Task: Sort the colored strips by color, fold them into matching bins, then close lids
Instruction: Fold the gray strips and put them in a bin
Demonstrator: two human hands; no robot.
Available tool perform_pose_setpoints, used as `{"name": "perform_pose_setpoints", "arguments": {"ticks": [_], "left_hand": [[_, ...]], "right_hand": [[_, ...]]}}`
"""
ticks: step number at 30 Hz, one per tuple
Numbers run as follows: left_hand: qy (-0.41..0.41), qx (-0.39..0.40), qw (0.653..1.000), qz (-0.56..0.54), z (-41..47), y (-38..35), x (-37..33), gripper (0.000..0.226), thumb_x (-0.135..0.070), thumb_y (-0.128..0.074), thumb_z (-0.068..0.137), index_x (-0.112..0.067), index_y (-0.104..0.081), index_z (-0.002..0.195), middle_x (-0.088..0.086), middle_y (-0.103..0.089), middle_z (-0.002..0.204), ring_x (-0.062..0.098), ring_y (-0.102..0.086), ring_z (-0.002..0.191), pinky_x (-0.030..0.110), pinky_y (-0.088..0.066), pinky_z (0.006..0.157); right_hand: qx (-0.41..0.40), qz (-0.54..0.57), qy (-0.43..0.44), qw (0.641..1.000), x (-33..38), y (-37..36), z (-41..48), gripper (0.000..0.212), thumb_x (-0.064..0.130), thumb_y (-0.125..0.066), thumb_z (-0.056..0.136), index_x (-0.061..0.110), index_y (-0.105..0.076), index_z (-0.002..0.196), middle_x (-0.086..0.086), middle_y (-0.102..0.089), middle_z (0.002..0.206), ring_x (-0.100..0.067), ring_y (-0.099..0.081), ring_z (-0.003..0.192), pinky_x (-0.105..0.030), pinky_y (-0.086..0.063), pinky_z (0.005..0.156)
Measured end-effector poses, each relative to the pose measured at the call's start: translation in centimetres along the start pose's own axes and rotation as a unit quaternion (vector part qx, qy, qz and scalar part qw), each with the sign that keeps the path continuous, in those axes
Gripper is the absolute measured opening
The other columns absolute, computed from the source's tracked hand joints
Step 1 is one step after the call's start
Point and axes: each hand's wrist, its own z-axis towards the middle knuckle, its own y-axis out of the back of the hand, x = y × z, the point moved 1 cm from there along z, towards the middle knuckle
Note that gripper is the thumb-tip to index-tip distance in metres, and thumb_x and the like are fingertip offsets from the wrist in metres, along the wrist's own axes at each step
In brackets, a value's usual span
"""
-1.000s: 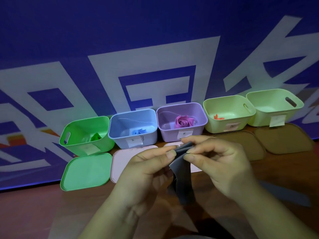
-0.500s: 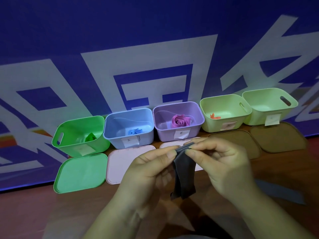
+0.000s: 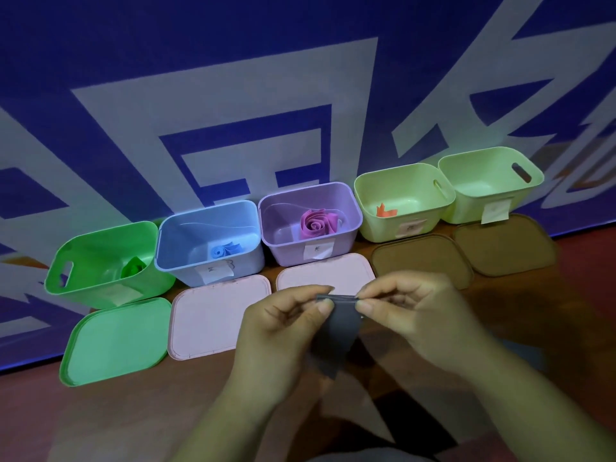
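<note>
Both hands pinch the top fold of a dark grey strip (image 3: 338, 325) above the desk (image 3: 133, 421), left hand (image 3: 283, 328) and right hand (image 3: 410, 315) each in a closed grip. Folding looks underway; next it needs tighter folds, then probably the empty far-right bin (image 3: 490, 186).

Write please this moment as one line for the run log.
stage: folding | hands: left hand and right hand pinch top fold of grey strip | bins: five open, far-right bin looks empty | lids: off
</note>
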Motion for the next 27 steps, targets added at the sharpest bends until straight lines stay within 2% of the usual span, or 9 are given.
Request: {"name": "perform_pose_setpoints", "arguments": {"ticks": [3,5,8,12,15,18,20,22,27], "left_hand": [[0.040,0.008,0.999,0.005,1.1,-1.3,2.0,0.022,0.001,-0.069,0.086,-0.018,-0.077,0.094,-0.013,-0.075,0.077,-0.007,-0.064,0.070,0.007,-0.047,0.067],[0.056,-0.003,0.998,0.016,1.7,-2.0,3.5,0.022,0.001,-0.069,0.086,-0.019,-0.077,0.092,-0.007,-0.075,0.078,-0.001,-0.064,0.071,0.010,-0.049,0.068],[0.091,-0.021,0.995,0.039,2.4,-3.2,5.9,0.024,0.003,-0.070,0.085,-0.020,-0.078,0.083,-0.006,-0.078,0.084,0.002,-0.070,0.078,0.013,-0.051,0.069],[0.132,-0.045,0.989,0.051,3.3,-4.8,8.0,0.023,0.005,-0.070,0.084,-0.016,-0.078,0.082,-0.005,-0.078,0.083,0.004,-0.070,0.077,0.013,-0.052,0.069],[0.157,-0.054,0.984,0.059,3.9,-5.8,8.6,0.023,0.007,-0.069,0.084,-0.014,-0.078,0.078,-0.005,-0.077,0.077,0.001,-0.068,0.070,0.012,-0.050,0.065],[0.166,-0.052,0.982,0.068,4.4,-6.3,9.0,0.023,0.009,-0.068,0.085,-0.010,-0.078,0.077,-0.003,-0.075,0.074,0.001,-0.066,0.068,0.013,-0.049,0.064],[0.170,-0.058,0.981,0.072,4.6,-6.5,9.0,0.024,0.009,-0.067,0.085,-0.010,-0.077,0.075,-0.004,-0.074,0.073,0.002,-0.066,0.068,0.014,-0.050,0.065],[0.175,-0.061,0.980,0.071,4.7,-6.6,9.0,0.023,0.010,-0.066,0.086,-0.008,-0.076,0.075,-0.006,-0.073,0.071,0.002,-0.065,0.067,0.014,-0.049,0.065],[0.181,-0.072,0.978,0.068,4.7,-6.1,8.9,0.021,0.008,-0.068,0.084,-0.009,-0.077,0.077,0.000,-0.076,0.077,0.004,-0.068,0.072,0.014,-0.051,0.068]], "right_hand": [[-0.023,-0.054,-0.081,0.995,-4.1,4.2,2.1,0.018,0.003,-0.078,0.079,0.021,-0.076,0.078,-0.002,-0.076,0.079,-0.006,-0.067,0.070,-0.014,-0.051,0.067],[-0.029,-0.145,-0.127,0.981,-8.4,7.4,3.5,0.020,0.005,-0.077,0.081,0.025,-0.074,0.077,0.004,-0.076,0.077,-0.004,-0.068,0.072,-0.012,-0.048,0.069],[0.032,-0.286,-0.172,0.942,-14.4,10.7,5.0,0.020,0.011,-0.075,0.084,0.030,-0.071,0.081,0.011,-0.075,0.087,-0.006,-0.070,0.084,-0.009,-0.046,0.069],[0.122,-0.390,-0.137,0.902,-19.1,11.7,6.2,0.019,0.012,-0.072,0.085,0.019,-0.075,0.103,0.009,-0.071,0.104,-0.005,-0.064,0.089,-0.002,-0.038,0.071],[0.190,-0.448,-0.082,0.870,-21.7,11.4,7.3,0.032,0.019,-0.074,0.078,0.021,-0.074,0.110,0.005,-0.071,0.112,-0.015,-0.065,0.104,-0.019,-0.044,0.086],[0.233,-0.466,-0.091,0.849,-24.1,11.0,7.8,0.038,0.021,-0.073,0.082,0.017,-0.071,0.119,0.000,-0.068,0.117,-0.019,-0.062,0.111,-0.022,-0.041,0.094],[0.240,-0.480,-0.087,0.839,-25.1,11.0,8.1,0.030,0.021,-0.074,0.081,0.018,-0.074,0.111,-0.001,-0.070,0.108,-0.021,-0.065,0.103,-0.024,-0.043,0.086],[0.227,-0.472,-0.089,0.847,-25.7,11.2,8.4,0.016,0.018,-0.078,0.075,0.020,-0.076,0.091,-0.001,-0.072,0.092,-0.022,-0.067,0.088,-0.024,-0.041,0.073],[0.215,-0.441,-0.085,0.867,-24.7,11.8,8.8,0.013,0.016,-0.079,0.067,0.025,-0.071,0.071,0.008,-0.070,0.075,-0.013,-0.066,0.071,-0.024,-0.047,0.064]]}}
